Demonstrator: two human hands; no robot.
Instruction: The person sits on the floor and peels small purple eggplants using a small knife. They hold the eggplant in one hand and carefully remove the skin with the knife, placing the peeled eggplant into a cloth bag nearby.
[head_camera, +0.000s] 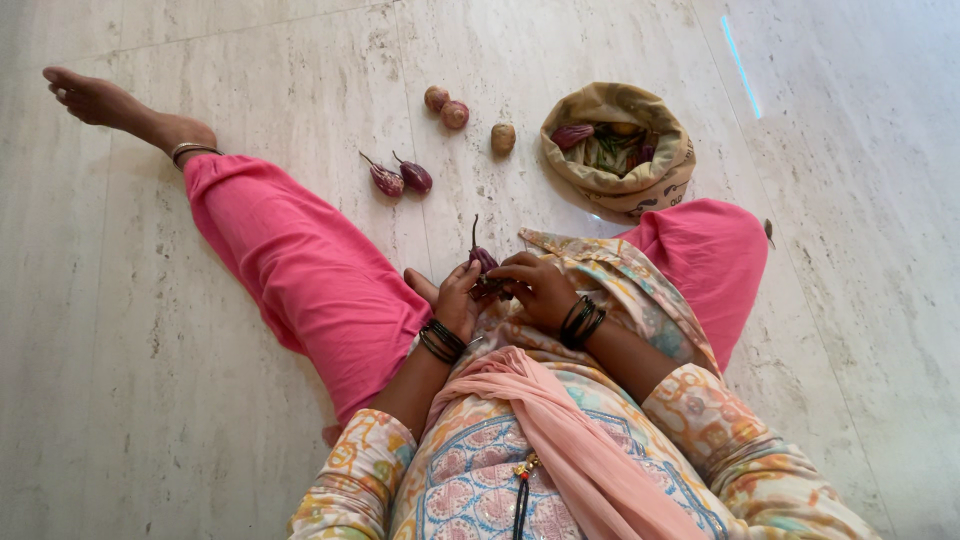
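Observation:
I sit on a pale stone floor with pink trousers (300, 270) and a patterned tunic. My left hand (452, 298) and my right hand (537, 287) meet in my lap, both closed around a small purple eggplant (483, 260) whose stem points up. Dark bangles ring both wrists. Two more small purple eggplants (400, 178) lie on the floor beyond my left knee.
A rolled-down cloth bag (620, 150) with vegetables inside stands at the upper right. Two reddish onions (446, 107) and a brown potato (503, 138) lie on the floor left of it. My bare foot (95, 100) stretches to the upper left.

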